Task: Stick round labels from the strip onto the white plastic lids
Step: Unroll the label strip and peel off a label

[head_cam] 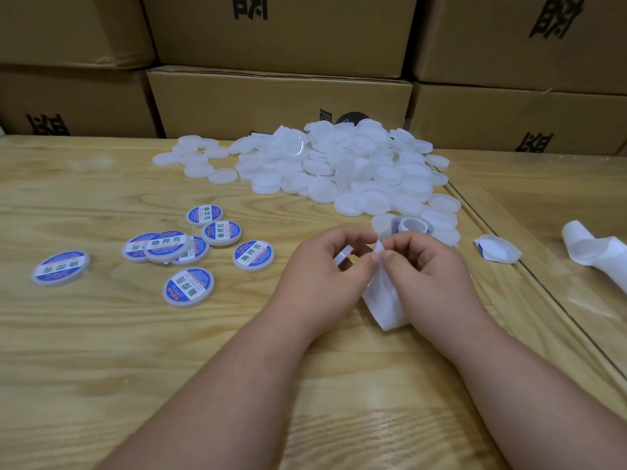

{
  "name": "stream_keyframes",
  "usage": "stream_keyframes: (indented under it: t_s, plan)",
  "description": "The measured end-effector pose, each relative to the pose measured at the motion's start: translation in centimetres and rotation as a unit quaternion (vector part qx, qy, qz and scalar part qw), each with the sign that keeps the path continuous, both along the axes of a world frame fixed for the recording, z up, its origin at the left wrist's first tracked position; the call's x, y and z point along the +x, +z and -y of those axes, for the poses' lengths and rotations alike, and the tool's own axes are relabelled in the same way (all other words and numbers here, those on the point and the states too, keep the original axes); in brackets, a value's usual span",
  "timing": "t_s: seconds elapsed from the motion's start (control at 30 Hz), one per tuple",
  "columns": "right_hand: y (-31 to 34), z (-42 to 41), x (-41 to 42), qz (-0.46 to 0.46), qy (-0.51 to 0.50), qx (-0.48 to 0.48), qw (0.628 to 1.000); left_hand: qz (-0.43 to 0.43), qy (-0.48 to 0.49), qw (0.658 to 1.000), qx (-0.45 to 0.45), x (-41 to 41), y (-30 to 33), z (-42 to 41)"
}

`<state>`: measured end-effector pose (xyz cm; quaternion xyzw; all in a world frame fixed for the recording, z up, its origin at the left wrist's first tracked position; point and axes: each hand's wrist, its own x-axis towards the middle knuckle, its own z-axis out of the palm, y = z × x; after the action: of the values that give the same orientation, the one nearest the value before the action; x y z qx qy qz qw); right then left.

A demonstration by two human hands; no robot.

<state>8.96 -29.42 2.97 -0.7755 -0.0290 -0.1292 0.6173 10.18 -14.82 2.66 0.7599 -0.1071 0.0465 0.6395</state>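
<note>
- Unlabelled white lids (342,164) heaped before cardboard boxes (278,103); labelled lids (190,252) lie left.
- Left hand (322,266) and right hand (420,262), fingers curled, pinch the label strip (385,300).

1. Looked like a stockroom or packing area w/ a hand-labelling station, not a home.
2. Stacked brown cardboard cartons (281,96) w/ black printed characters formed a wall along the bench's far edge, floor to top of view.
3. Plain wood-grain bench (101,351) served as work surface.
4. Big loose heap of identical white plastic lids (339,164) sat near far edge, i.e. bulk qty.
5. Batch of labelled lids (188,287) lay toward the left side; spent backing paper (590,249) at right edge.
</note>
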Motion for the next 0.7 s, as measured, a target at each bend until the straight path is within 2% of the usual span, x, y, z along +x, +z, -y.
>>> stream_keyframes:
  t_s: [0.3,0.53,0.7]
  plan:
    - [-0.34,0.15,0.10,0.001,-0.032,-0.032,0.999,0.008,0.053,0.999,0.010,0.24,0.02,-0.06]
    - [-0.31,0.46,0.45,0.014,-0.097,-0.009,0.995,-0.011,0.121,0.992,-0.046,0.42,0.21,-0.13]
    - [-0.22,0.50,0.34,0.039,-0.117,-0.021,0.992,-0.023,0.131,0.989,-0.068,0.37,0.41,-0.18]
